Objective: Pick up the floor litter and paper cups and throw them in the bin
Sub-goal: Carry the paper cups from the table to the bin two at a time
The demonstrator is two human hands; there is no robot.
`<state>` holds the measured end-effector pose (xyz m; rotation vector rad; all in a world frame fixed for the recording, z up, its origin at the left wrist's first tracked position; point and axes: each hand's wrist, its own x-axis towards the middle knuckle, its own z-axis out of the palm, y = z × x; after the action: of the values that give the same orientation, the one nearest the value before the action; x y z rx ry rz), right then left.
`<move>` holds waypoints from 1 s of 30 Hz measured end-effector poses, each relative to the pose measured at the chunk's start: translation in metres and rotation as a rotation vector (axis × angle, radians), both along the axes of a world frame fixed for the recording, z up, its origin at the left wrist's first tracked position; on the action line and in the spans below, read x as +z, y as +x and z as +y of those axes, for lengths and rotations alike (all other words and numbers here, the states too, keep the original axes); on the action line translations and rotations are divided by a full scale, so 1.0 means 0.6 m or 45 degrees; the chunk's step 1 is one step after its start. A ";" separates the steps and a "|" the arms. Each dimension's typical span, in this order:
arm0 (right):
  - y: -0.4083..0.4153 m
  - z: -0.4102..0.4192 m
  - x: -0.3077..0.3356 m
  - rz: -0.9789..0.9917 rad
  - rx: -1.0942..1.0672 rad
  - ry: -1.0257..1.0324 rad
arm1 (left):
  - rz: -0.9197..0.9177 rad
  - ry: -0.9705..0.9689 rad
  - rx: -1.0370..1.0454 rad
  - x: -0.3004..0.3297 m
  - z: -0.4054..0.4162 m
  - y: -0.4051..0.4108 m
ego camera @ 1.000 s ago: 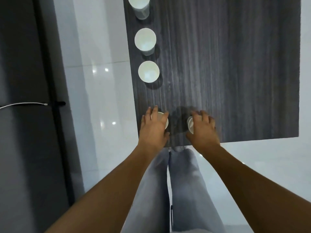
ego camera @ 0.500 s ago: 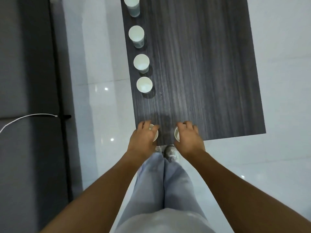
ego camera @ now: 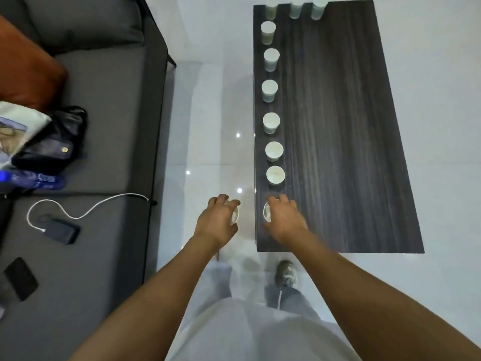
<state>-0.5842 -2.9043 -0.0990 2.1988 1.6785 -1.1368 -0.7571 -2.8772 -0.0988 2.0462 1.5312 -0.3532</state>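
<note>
Head view: left hand point(ego camera: 217, 224) fingers point(ego camera: 223, 200), right hand point(ego camera: 285, 221) fingers point(ego camera: 282, 200) each curled round paper cup.

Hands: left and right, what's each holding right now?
Left hand: grips a paper cup over the floor.
Right hand: grips another paper cup above the table edge.

Both held cups point(ego camera: 235, 214) mostly hidden under hands point(ego camera: 217, 222).

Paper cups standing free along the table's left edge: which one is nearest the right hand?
The cup at the row's near end, just beyond the right hand; the other cups stand farther up the table.
</note>
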 end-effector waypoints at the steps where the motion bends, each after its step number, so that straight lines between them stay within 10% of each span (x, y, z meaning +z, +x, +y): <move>1: -0.023 0.021 0.000 0.004 -0.005 0.012 | 0.006 0.007 -0.002 0.003 0.023 -0.024; 13: -0.230 0.252 0.028 0.032 -0.123 0.052 | 0.111 -0.062 -0.076 0.063 0.297 -0.264; 30: -0.097 0.744 0.074 0.006 -0.131 0.178 | -0.012 0.121 -0.146 0.111 0.797 -0.098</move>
<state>-0.6424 -2.4578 -0.0545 2.3932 1.7136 -1.0796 -0.8157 -2.3990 -0.0322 2.2125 1.4535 -0.3194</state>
